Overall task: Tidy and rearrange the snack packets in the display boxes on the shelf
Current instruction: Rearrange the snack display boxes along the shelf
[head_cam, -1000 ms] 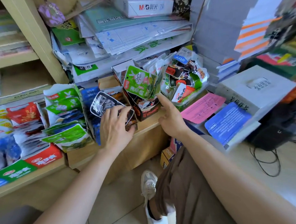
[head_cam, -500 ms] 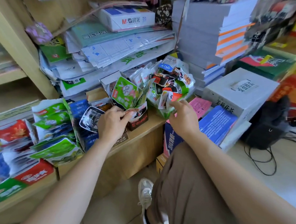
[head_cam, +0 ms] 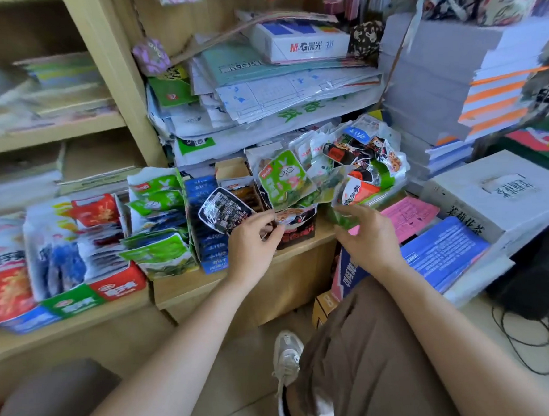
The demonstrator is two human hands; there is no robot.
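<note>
Snack packets (head_cam: 155,251) stand packed in open display boxes along the low wooden shelf (head_cam: 188,287) in front of you: a red and green box (head_cam: 117,286) at the left, a blue box (head_cam: 209,247) in the middle and a dark box (head_cam: 297,235) beside it. Your left hand (head_cam: 253,244) has its grip closed on a black packet (head_cam: 223,211). Thumb and curled fingers pinch its lower corner, so it sticks up over the blue box. Your right hand (head_cam: 369,237) is at the front edge of a clear bag (head_cam: 399,171) heaped with loose packets, just right of the dark box. Its grip is narrow, with a green packet (head_cam: 343,221) caught between thumb and forefinger.

Behind the boxes a sloping pile of papers (head_cam: 291,91) fills the shelf bay, with a white carton (head_cam: 302,45) on top. To the right rise grey reams (head_cam: 426,79). Lower down lie a pink sheet (head_cam: 408,212), a blue sheet (head_cam: 443,252) and a large white box (head_cam: 503,193). A black bag (head_cam: 541,275) with a trailing cable (head_cam: 532,349) sits on the pale floor (head_cam: 238,380), where your shoe (head_cam: 286,351) is planted under a brown trouser leg (head_cam: 355,347).
</note>
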